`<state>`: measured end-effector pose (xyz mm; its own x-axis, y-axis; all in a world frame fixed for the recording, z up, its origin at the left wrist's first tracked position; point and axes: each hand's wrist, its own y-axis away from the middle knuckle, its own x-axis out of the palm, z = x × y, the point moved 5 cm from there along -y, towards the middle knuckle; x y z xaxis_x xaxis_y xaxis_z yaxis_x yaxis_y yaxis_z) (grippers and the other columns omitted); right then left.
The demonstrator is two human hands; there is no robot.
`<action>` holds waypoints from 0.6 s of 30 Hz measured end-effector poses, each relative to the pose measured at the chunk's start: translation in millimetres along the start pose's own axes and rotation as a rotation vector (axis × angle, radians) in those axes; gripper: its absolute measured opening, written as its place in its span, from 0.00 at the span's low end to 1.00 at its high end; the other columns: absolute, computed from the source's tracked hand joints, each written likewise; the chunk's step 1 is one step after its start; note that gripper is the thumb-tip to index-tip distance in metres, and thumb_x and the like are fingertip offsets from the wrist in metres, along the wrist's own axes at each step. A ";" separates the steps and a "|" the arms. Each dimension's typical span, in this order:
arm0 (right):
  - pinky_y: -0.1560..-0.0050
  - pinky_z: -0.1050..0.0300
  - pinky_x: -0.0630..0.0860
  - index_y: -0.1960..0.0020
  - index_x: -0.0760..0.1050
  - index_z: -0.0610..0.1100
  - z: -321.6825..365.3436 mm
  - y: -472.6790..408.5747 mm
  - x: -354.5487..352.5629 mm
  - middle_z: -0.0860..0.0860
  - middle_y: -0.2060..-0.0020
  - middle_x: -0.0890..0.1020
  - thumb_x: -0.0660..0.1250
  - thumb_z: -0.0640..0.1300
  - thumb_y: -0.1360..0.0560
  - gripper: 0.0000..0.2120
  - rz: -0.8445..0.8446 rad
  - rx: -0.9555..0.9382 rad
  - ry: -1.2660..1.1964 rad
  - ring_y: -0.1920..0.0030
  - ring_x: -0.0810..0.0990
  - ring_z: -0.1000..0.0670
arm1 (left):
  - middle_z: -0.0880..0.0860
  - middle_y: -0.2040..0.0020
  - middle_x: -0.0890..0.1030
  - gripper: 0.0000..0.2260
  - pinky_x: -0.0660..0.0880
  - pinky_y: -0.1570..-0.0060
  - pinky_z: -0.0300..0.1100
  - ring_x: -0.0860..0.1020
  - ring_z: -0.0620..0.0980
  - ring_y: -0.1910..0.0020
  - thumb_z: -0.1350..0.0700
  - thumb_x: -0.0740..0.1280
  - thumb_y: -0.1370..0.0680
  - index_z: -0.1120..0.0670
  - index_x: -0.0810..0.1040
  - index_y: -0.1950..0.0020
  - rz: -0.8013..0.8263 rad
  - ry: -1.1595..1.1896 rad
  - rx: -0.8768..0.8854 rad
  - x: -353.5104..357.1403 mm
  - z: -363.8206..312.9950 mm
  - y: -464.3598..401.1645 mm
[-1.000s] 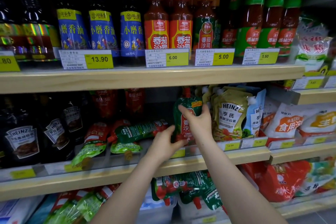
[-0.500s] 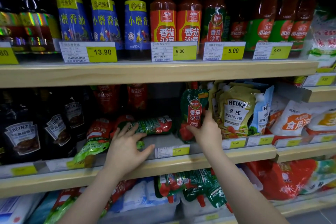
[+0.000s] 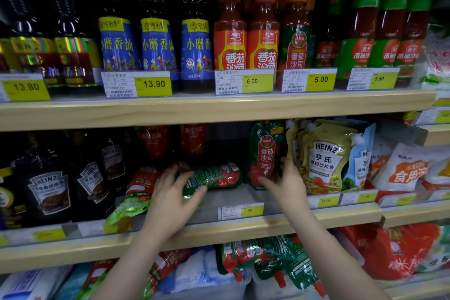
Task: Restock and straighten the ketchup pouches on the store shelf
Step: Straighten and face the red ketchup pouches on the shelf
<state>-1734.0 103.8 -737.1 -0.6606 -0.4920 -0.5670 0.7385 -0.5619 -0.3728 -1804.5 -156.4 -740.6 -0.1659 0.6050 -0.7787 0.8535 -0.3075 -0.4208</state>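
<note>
While both arms reach over the wooden edge of the middle shelf [image 3: 243, 229], the left hand [image 3: 170, 204] lies on one ketchup pouch and the right hand [image 3: 287, 182] is at another. The left hand has its fingers spread and bent over the near end of a green and red pouch lying flat [image 3: 214, 176], with the thumb under its lower edge; whether it really grips the pouch or only touches it, I cannot tell. This flat pouch extends from the left hand toward the right hand. Just left of the left hand, another fallen pouch [image 3: 131, 200] hangs over the front of the shelf.

The right hand touches the lower part of an upright ketchup pouch [image 3: 266, 153] with loosely bent, open fingers; the thumb is at the bottom front of the pouch and the other fingers are at its right side. Just right of this hand stand yellow Heinz salad dressing pouches [image 3: 323, 156]. Between the two hands, at the shelf front, a price tag [image 3: 241, 210] shows 7.90. Below the right arm, more ketchup pouches [image 3: 267, 260] lie on the lower shelf.
</note>
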 end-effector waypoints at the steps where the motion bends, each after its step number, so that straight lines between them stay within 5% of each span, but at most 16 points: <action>1: 0.49 0.52 0.74 0.35 0.64 0.44 -0.6 10.6 -2.8 0.45 0.40 0.76 0.73 0.52 0.32 0.32 0.001 -0.054 0.005 0.43 0.77 0.44 | 0.59 0.28 0.66 0.23 0.59 0.30 0.51 0.62 0.58 0.29 0.39 0.60 0.24 0.49 0.72 0.33 0.009 0.012 -0.053 -1.6 5.7 -3.1; 6: 0.35 0.52 0.67 0.37 0.70 0.46 -12.7 50.3 -2.6 0.49 0.45 0.78 0.66 0.52 0.26 0.20 0.066 -0.294 0.225 0.42 0.74 0.47 | 0.60 0.36 0.72 0.21 0.66 0.36 0.49 0.68 0.60 0.37 0.52 0.67 0.25 0.52 0.72 0.33 0.038 0.069 -0.158 -0.6 13.1 -6.1; 12: 0.27 0.50 0.55 0.40 0.74 0.44 -14.3 55.3 1.1 0.49 0.49 0.80 0.64 0.50 0.25 0.15 0.086 -0.343 0.321 0.44 0.75 0.47 | 0.56 0.40 0.67 0.34 0.66 0.42 0.50 0.69 0.56 0.39 0.45 0.77 0.38 0.48 0.72 0.34 0.133 -0.074 -0.209 -6.3 1.6 -10.6; 18: 0.28 0.54 0.51 0.42 0.74 0.46 -12.3 57.0 -1.1 0.50 0.49 0.80 0.65 0.52 0.26 0.15 0.077 -0.365 0.262 0.43 0.75 0.49 | 0.50 0.43 0.77 0.15 0.62 0.48 0.45 0.71 0.51 0.42 0.56 0.65 0.25 0.49 0.78 0.39 0.064 -0.222 0.185 -5.8 -35.7 12.5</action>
<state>-1689.5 80.5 -766.8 -0.5805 -0.3120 -0.7521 0.8142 -0.2360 -0.5305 -1775.3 -137.5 -724.7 -0.2364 0.4111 -0.8804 0.7644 -0.4808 -0.4297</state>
